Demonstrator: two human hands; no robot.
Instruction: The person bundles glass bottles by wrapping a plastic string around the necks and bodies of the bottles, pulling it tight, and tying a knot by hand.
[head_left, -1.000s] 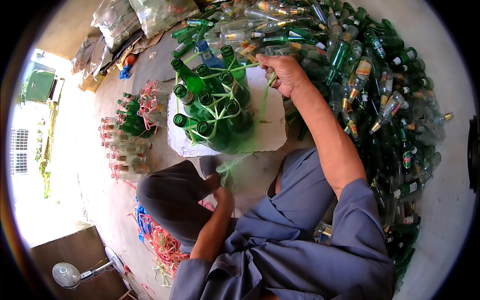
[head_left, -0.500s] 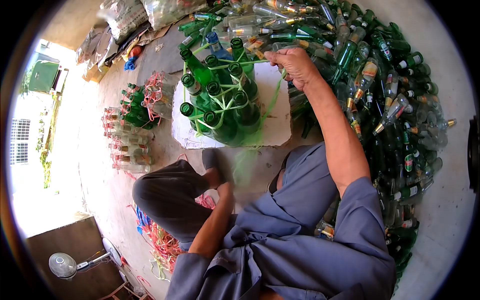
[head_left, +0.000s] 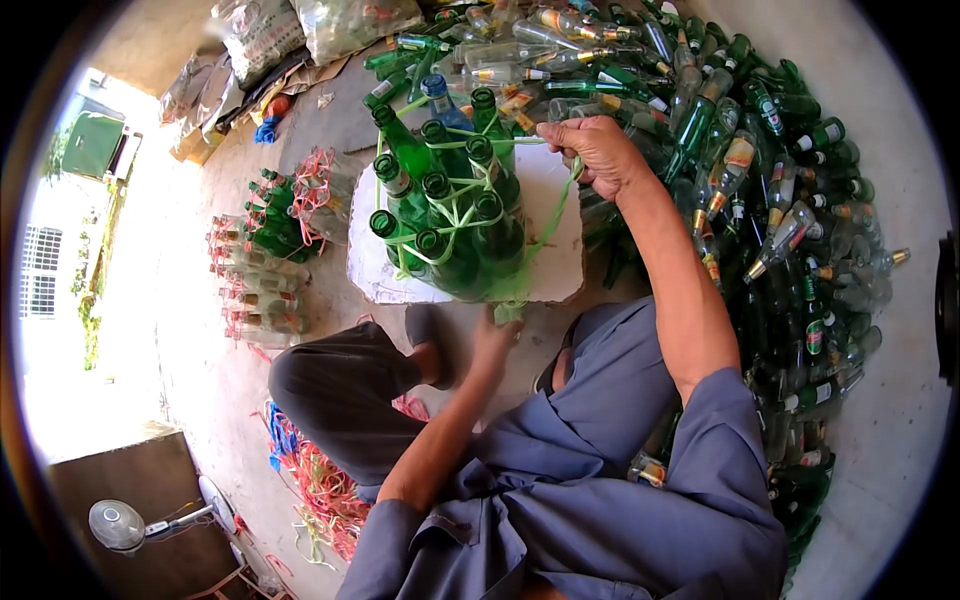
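Several green bottles and one blue bottle stand upright in a cluster on a white board. Green twine laces around and between their necks. Right of the bottles, my right hand is closed on the twine, which runs taut from the necks and also hangs down along the board. Below the board's front edge is my left hand, blurred by motion, beside a loose bunch of the green twine; its fingers are not clear.
Loose bottles are heaped along the right and back. Bundles of tied bottles stand at the left. Tangled red twine lies by my left knee. Bulging sacks sit at the back left, and a fan is at the lower left.
My left hand has moved up from beside the foot to the board's front edge. My right hand stays closed on the twine, and the hanging twine has shifted.
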